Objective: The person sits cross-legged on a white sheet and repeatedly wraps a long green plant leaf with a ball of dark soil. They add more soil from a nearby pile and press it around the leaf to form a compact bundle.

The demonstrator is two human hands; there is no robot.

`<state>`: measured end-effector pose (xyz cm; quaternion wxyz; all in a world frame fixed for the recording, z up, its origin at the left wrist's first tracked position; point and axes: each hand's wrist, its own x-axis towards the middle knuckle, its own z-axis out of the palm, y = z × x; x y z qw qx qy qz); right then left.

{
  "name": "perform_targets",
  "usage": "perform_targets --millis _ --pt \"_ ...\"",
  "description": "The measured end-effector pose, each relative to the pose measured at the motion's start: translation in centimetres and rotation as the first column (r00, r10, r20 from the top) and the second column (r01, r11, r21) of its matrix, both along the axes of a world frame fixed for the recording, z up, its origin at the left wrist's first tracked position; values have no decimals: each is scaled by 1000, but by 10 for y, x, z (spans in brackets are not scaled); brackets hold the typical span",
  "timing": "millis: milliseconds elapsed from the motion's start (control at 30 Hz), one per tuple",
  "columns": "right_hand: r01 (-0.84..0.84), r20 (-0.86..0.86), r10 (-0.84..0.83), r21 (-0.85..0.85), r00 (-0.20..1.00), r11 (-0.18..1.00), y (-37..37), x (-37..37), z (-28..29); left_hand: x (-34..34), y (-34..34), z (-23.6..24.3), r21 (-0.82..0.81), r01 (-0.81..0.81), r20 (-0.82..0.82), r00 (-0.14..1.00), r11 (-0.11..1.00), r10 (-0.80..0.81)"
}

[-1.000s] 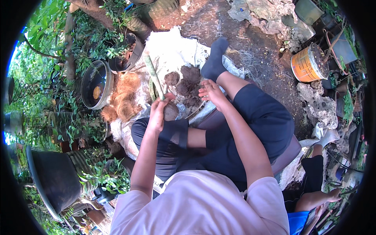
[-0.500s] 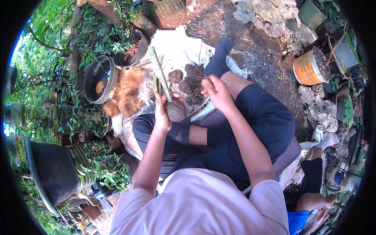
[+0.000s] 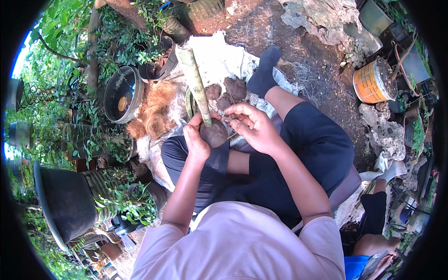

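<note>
My left hand (image 3: 196, 141) is closed around a round brown ball of soil (image 3: 214, 135) above my lap. A long, stiff, mottled green leaf (image 3: 196, 79) rises from the ball's top, leaning up and left. Close to the ball's right side is my right hand (image 3: 255, 129), its fingers curled and pinched on a little dark soil; the exact amount is hidden. Beyond the hands, dark soil lumps (image 3: 234, 88) lie by a white sack (image 3: 210, 51). The rim of a green bowl (image 3: 189, 102) shows partly behind the leaf.
Brown coconut fibre (image 3: 156, 107) lies left of the soil. Next to it is a dark round basin (image 3: 122, 95). Large black pots (image 3: 65, 200) and plants line the left. An orange bucket (image 3: 373, 84) and pale rocks (image 3: 322, 21) stand right. Another person's leg (image 3: 373, 212) shows lower right.
My right hand has come down and left, toward the soil ball. The ball has shifted slightly right in my left hand, and the leaf's broad face shows more.
</note>
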<state>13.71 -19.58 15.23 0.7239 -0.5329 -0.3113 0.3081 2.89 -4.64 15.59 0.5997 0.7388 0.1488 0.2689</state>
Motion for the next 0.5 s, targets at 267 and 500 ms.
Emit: perform_targets --millis 267,500 --pt "61 38 -60 -16 997 998 -3 1 2 12 3 -2 179 -35 -7 999 983 37" --pt "0 211 13 -61 977 998 -8 -8 17 8 -3 -4 -10 -63 -6 998 998 63"
